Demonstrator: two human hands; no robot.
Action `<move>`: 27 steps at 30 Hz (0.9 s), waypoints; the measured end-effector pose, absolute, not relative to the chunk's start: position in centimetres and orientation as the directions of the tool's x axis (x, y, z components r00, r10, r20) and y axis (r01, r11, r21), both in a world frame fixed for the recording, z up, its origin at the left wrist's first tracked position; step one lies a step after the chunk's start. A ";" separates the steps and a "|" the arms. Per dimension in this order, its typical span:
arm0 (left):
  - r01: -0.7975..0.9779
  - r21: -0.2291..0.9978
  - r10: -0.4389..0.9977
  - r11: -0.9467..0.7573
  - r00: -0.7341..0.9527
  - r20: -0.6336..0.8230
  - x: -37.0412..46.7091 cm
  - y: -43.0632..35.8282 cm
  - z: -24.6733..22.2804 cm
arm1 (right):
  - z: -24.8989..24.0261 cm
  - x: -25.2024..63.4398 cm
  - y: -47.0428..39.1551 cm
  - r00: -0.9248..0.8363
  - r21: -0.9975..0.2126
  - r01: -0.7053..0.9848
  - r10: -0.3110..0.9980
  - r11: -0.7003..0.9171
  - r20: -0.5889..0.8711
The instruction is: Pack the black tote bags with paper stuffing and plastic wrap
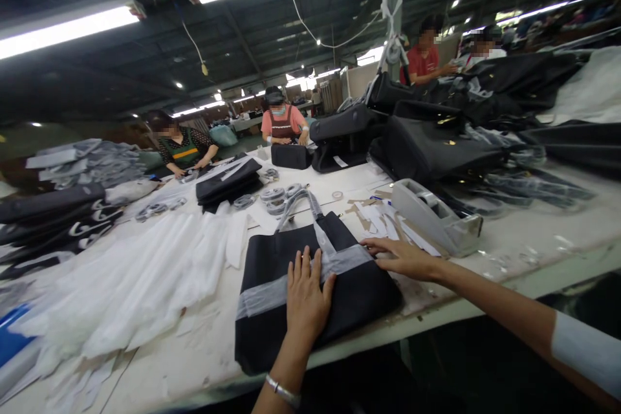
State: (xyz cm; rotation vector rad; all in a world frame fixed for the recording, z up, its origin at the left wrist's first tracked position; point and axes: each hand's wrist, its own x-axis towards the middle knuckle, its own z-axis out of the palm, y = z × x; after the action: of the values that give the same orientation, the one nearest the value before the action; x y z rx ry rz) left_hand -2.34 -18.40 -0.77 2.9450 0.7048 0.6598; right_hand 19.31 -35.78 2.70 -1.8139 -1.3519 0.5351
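Left hand (306,299) spread flat on bag (361,301); right hand (402,259) by strip (348,260) end, grip unclear. Press evenly, keep strip smooth.

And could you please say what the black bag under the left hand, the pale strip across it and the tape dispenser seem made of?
The black bag: perhaps imitation leather or coated fabric, matte, given its smooth, even surface.
The pale strip: thin film or tissue, I can't tell which; it looks translucent and wrinkled.
The tape dispenser: probably moulded plastic, smooth, judging by its rounded body.
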 end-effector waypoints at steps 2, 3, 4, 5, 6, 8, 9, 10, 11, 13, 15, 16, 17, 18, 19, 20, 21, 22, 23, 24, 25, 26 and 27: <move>0.410 0.140 0.430 -0.901 0.814 0.391 -2.4 -18.4 -0.7 | 2.8 18.5 -35.8 0.417 -0.714 0.687 0.878 -0.135 0.236; 0.403 0.143 0.426 -0.904 0.817 0.390 -2.4 -18.3 -0.7 | 2.8 17.9 -35.8 0.439 -0.667 0.732 0.845 -0.140 0.305; 0.395 0.147 0.420 -0.907 0.821 0.387 -2.4 -18.3 -0.7 | 2.8 17.2 -35.8 0.441 -0.619 0.773 0.819 -0.139 0.367; 0.386 0.151 0.414 -0.910 0.825 0.385 -2.5 -18.3 -0.7 | 2.6 16.5 -35.9 0.424 -0.573 0.809 0.808 -0.134 0.409; 0.378 0.157 0.409 -0.912 0.828 0.382 -2.6 -18.3 -0.7 | 2.3 15.7 -35.9 0.394 -0.529 0.839 0.815 -0.129 0.426; 0.366 0.166 0.402 -0.916 0.834 0.378 -2.7 -18.4 -0.7 | 1.4 14.2 -35.9 0.331 -0.428 0.894 0.838 -0.132 0.433; 0.358 0.170 0.396 -0.918 0.837 0.376 -2.7 -18.4 -0.6 | 0.8 13.5 -35.9 0.306 -0.368 0.919 0.844 -0.141 0.441; 0.350 0.174 0.390 -0.921 0.841 0.375 -2.8 -18.5 -0.6 | 0.3 13.0 -35.9 0.284 -0.306 0.940 0.845 -0.152 0.454; 0.340 0.179 0.384 -0.923 0.844 0.374 -2.8 -18.5 -0.5 | -0.2 12.6 -35.8 0.264 -0.247 0.955 0.842 -0.161 0.470; 0.316 0.196 0.369 -0.928 0.852 0.372 -2.9 -18.6 -0.4 | -0.7 12.1 -35.5 0.212 -0.144 0.976 0.842 -0.162 0.495; 0.288 0.236 0.360 -0.928 0.854 0.376 -2.9 -18.5 -0.4 | -0.8 11.8 -34.9 0.149 -0.060 0.989 0.850 -0.138 0.504; 0.272 0.265 0.359 -0.925 0.851 0.383 -2.9 -18.5 -0.5 | -0.7 11.7 -34.6 0.124 -0.029 0.992 0.855 -0.127 0.504; 0.255 0.302 0.364 -0.919 0.845 0.392 -2.9 -18.4 -0.5 | -0.6 11.6 -34.3 0.104 -0.003 0.993 0.861 -0.118 0.498; 0.242 0.347 0.377 -0.906 0.833 0.404 -2.9 -18.2 -0.6 | -0.5 11.4 -34.0 0.091 0.018 0.993 0.868 -0.114 0.489; 0.231 0.397 0.399 -0.888 0.816 0.418 -3.0 -18.1 -0.7 | -0.4 11.3 -33.8 0.084 0.034 0.993 0.874 -0.114 0.478; 0.224 0.444 0.426 -0.868 0.796 0.430 -3.0 -18.0 -0.8 | -0.4 11.2 -33.6 0.082 0.044 0.992 0.880 -0.116 0.467; 0.219 0.485 0.453 -0.847 0.776 0.439 -3.0 -17.9 -0.8 | -0.3 11.0 -33.4 0.082 0.050 0.992 0.884 -0.118 0.459; 0.217 0.515 0.474 -0.829 0.760 0.443 -3.0 -17.8 -0.9 | -0.4 10.9 -33.3 0.083 0.052 0.991 0.886 -0.120 0.457; 0.214 0.535 0.488 -0.817 0.752 0.444 -3.0 -17.8 -0.9 | -0.4 10.8 -33.3 0.085 0.052 0.991 0.885 -0.122 0.458; 0.210 0.547 0.493 -0.810 0.749 0.443 -3.0 -17.8 -0.8 | -0.5 10.7 -33.2 0.086 0.054 0.991 0.883 -0.124 0.462; 0.204 0.554 0.492 -0.807 0.750 0.441 -3.0 -17.8 -0.7 | -0.5 10.5 -33.2 0.084 0.059 0.990 0.882 -0.125 0.463; 0.194 0.558 0.486 -0.807 0.754 0.441 -3.1 -17.9 -0.6 | -0.6 10.3 -33.1 0.081 0.066 0.990 0.882 -0.126 0.464; 0.181 0.560 0.477 -0.808 0.758 0.444 -3.1 -17.9 -0.5 | -0.7 10.1 -33.0 0.076 0.075 0.989 0.883 -0.125 0.464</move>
State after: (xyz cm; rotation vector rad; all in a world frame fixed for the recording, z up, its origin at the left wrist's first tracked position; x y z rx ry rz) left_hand -3.11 -17.92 -0.55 2.4597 0.4959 0.8061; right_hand 10.12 -32.98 -0.65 -2.0959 -1.8830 -0.5908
